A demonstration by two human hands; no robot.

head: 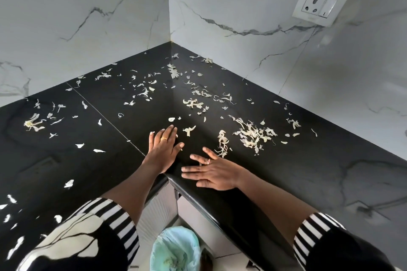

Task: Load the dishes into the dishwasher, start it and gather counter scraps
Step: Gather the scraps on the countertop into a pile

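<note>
Where the view starts nearest, black-and-white striped sleeves (120,218) frame a bin lined with a pale green plastic bag (176,248), on the floor below the table's inner corner. Glossy black stone table (297,174) runs L-shaped into the wall corner.

Left hand (164,149) lies palm down on the table, grip apart, fingers straight and close together, holding nothing; gold ring (164,138) on one finger. Right hand (214,171) rests flat just beside it near the front edge, grip apart, fingers spread, holding nothing. A pale fleck sits at its fingers; cannot tell if it is stuck there.

Pale, thin, dry peel scraps (253,136) are scattered over the whole table. One small piece is just past the left fingertips, a stringy bunch just past the right fingertips, and the biggest heap is beyond and right of the right hand. A loose clump sits far left, with more bits along the near left edge and thinner scatter back toward the corner.

White marble-look wall tiles with grey veins (88,17) stand behind; a white socket-and-switch plate (320,4) is on the right wall.
</note>
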